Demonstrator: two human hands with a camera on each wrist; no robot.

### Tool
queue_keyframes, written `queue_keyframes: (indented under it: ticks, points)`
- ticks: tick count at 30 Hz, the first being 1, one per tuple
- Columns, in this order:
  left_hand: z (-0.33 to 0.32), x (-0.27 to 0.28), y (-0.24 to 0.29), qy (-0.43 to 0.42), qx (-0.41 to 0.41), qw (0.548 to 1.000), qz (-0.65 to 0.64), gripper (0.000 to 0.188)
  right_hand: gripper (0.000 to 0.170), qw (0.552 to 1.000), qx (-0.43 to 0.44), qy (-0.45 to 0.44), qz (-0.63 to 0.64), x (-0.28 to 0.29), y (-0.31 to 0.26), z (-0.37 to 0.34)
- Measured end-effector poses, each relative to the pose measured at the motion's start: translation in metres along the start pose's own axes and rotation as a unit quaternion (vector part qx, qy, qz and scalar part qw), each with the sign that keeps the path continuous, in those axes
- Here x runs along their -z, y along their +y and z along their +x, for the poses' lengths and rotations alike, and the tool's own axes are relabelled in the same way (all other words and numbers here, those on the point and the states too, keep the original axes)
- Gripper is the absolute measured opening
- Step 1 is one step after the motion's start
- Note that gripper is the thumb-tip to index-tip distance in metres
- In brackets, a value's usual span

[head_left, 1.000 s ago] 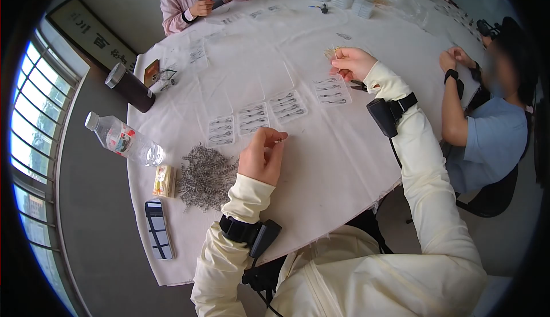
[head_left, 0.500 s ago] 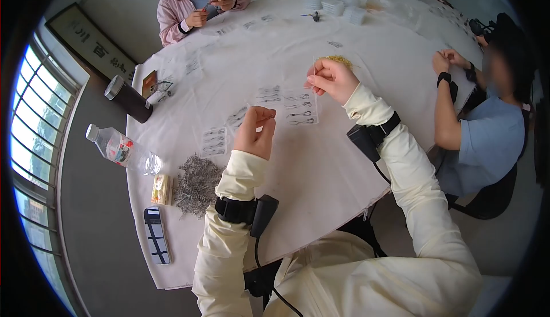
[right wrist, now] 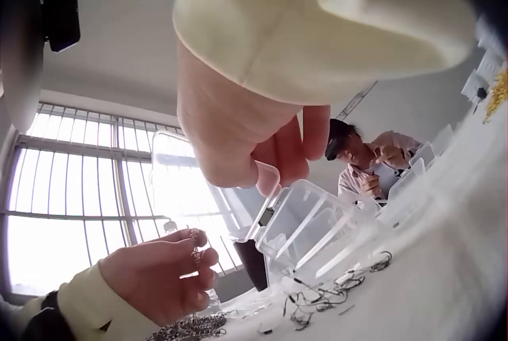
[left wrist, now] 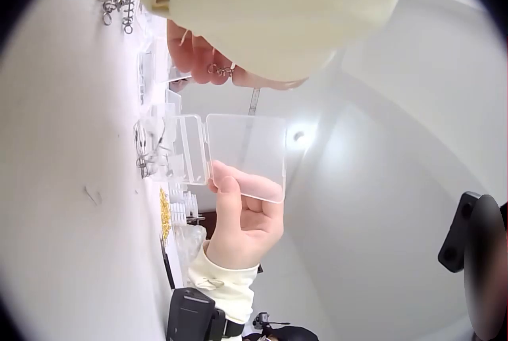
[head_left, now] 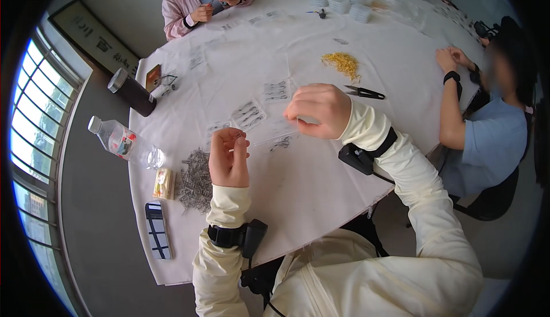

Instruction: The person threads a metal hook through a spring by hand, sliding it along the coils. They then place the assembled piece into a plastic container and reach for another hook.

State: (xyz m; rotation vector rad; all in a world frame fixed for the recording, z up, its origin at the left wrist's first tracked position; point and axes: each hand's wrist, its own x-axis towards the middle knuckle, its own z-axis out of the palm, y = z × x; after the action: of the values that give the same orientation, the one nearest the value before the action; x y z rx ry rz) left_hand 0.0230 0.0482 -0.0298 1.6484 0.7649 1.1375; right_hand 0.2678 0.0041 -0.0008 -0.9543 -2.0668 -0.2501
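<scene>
Two hands apart: left hand [head_left: 228, 161] pinching a tiny metal coil [left wrist: 220, 70], right hand [head_left: 321, 109] gripping a clear open box [right wrist: 305, 234] by its lid [left wrist: 246, 138], dark wires [head_left: 281, 143] lying on the tabletop [head_left: 309, 188] between them!

Counted one box [left wrist: 246, 144] in the right fingers [head_left: 301, 108], at least one coil [left wrist: 220, 69] in the left fingers [head_left: 239, 155] and three trays [head_left: 248, 114] beyond; leftward, one grey pile [head_left: 193, 182], one packet [head_left: 164, 184], one phone [head_left: 157, 230], one bottle [head_left: 127, 142], one flask [head_left: 133, 92]. Found one yellow pile [head_left: 341, 65] and one cutter [head_left: 366, 92] past the right fingers.
</scene>
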Motion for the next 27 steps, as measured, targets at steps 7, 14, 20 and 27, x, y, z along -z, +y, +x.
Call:
queue_keyframes:
  ticks: [7,14,20,27]
  points:
    - [0.0,-0.001,-0.003,0.024,0.016,0.999,-0.027,0.013,0.009,0.967,-0.198,0.156,-0.019,0.008,0.017,-0.003]
    - [-0.004,-0.008,-0.008,-0.019,0.046,0.996,-0.078,0.022,0.014,0.892,-0.444,0.072,-0.049,0.021,0.082,-0.048]
    - [-0.004,-0.007,-0.011,-0.023,0.048,0.995,-0.086,0.022,0.012,0.947,-0.287,0.07,-0.124,0.007,0.036,-0.009]
    - [-0.005,-0.008,-0.01,-0.029,0.04,0.997,-0.066,0.016,0.01,0.968,-0.204,-0.137,-0.059,-0.049,0.02,0.001]
